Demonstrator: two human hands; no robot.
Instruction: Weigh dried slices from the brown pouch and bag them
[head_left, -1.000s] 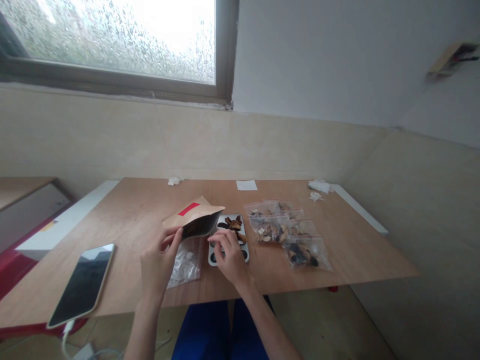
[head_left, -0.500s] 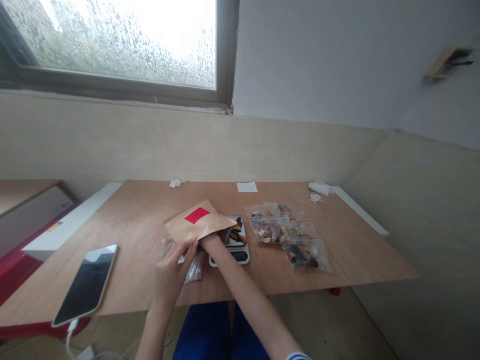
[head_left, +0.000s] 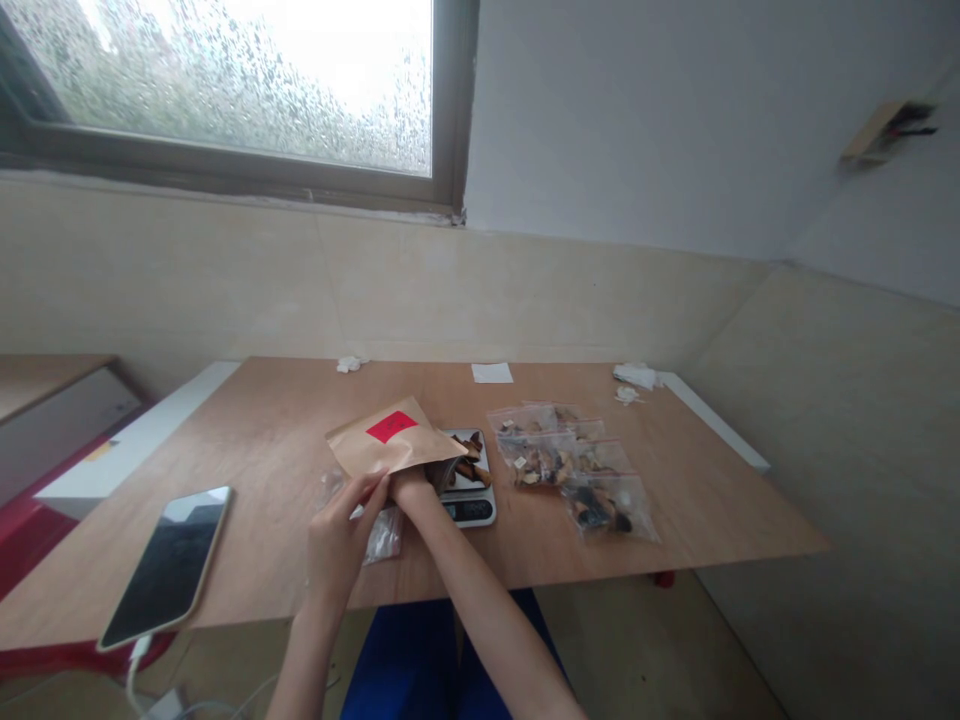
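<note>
A brown kraft paper bag [head_left: 367, 450] with a red label lies tilted in front of me, its mouth toward the right. My left hand [head_left: 341, 520] pinches the bag's near edge between thumb and fingers. Inside the mouth is my right hand [head_left: 411, 490], its fingers hidden by the paper. Just right of the bag stands a white kitchen scale [head_left: 484, 515], partly covered by it, with dark brown dried pieces [head_left: 472, 465] on top. Crumpled clear plastic bags [head_left: 384, 540] lie under and beside my left hand.
Several clear zip bags of dried pieces [head_left: 540, 465] lie right of the scale. A phone [head_left: 169, 570] on a charging cable sits at the left front edge. White paper [head_left: 492, 373] and crumpled tissues [head_left: 636, 376] lie along the back.
My right hand has drawn back slightly to the left within the bag's mouth, showing more of the scale's display. My left hand keeps its pinch on the bag. The view has shifted slightly.
</note>
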